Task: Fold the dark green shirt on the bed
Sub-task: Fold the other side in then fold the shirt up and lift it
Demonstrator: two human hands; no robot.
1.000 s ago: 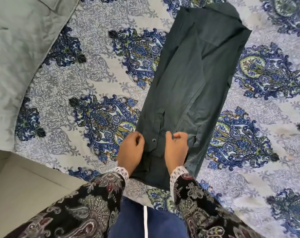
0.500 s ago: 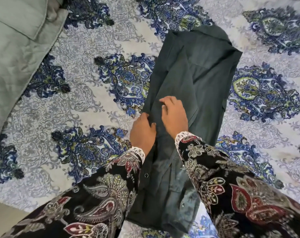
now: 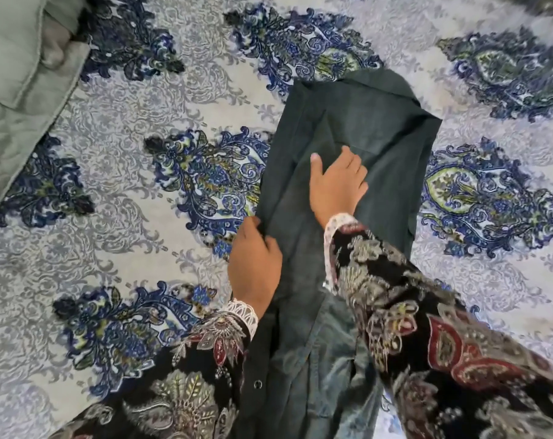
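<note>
The dark green shirt point(image 3: 379, 128) lies on the bed as a long narrow strip, its sides folded in and its far end pointing away from me. My right hand point(image 3: 338, 182) rests flat on the strip's middle with fingers spread, palm down on the cloth. My left hand point(image 3: 256, 264) is at the strip's left edge, fingers curled around the fabric there. The near end of the shirt runs down between my patterned sleeves, which partly hide it.
The bed is covered by a grey sheet with blue paisley motifs point(image 3: 142, 217). A pale grey-green quilt point(image 3: 18, 90) lies bunched at the upper left. Open sheet stretches on both sides of the shirt.
Both hands have left the near hem and travelled up the shirt toward its far end. The right hand now lies flat mid-strip, and the left sits on the left edge.
</note>
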